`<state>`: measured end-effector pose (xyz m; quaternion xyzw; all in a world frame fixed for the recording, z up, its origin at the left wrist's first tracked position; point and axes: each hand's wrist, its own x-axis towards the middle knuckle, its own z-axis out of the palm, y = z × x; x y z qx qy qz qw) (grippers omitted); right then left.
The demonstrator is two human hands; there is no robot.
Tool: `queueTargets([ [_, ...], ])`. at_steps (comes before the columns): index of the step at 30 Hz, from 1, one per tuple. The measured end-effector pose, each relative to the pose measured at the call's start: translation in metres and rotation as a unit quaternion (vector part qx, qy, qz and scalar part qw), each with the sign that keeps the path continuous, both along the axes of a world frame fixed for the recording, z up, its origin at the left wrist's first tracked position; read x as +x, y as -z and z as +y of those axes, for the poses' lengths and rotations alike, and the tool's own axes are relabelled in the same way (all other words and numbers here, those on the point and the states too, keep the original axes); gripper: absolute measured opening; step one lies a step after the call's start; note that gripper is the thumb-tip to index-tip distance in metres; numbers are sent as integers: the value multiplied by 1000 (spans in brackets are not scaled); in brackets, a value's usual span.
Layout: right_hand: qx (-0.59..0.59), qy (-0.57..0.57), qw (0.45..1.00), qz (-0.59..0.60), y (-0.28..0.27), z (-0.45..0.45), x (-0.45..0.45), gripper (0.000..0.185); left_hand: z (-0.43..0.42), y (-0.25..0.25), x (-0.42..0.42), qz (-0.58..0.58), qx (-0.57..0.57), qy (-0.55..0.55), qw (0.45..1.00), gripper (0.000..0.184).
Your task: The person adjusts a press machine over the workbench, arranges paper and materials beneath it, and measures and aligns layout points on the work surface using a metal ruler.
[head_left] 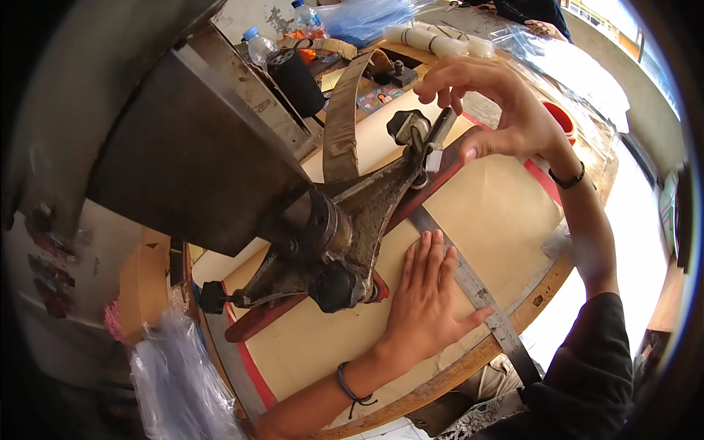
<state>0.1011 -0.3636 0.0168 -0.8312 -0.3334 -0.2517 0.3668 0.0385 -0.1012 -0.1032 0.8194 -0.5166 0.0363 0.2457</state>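
My left hand [425, 301] lies flat, palm down, on the tan sheet [323, 352], its fingers spread and touching the edge of a metal ruler [477, 286]. The ruler lies across the sheet and past the table's front edge. Raised beside the metal bracket of the machine [367, 205], my right hand [506, 103] has its fingers curved and thumb apart, with nothing seen between them. Under that bracket runs a dark red bar [264, 319], lying over the sheet. A black knob [407, 126] is left of my right hand.
Behind the machine are a black cylinder [295, 82], bottles [260, 45] and rolled plastic [433, 40]. A red tape roll [561, 119] sits behind my right wrist. Plastic bags [180, 378] are at lower left. Another person's hand [546, 29] shows at the top right.
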Motion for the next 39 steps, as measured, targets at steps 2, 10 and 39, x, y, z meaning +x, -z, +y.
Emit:
queueTargets([
  [2, 0, -26, 995, -96, -3, 6, -1, 60, 0, -1, 1, 3, 2, 2, 1000, 98],
  [10, -49, 23, 979, -196, -3, 27, -14, 39, 0, 1, -2, 2, 9, -6, 1000, 100],
  [39, -54, 71, 968, -234, 5, 25, -13, 34, 1, 5, -2, -15, -6, -3, 1000, 97],
])
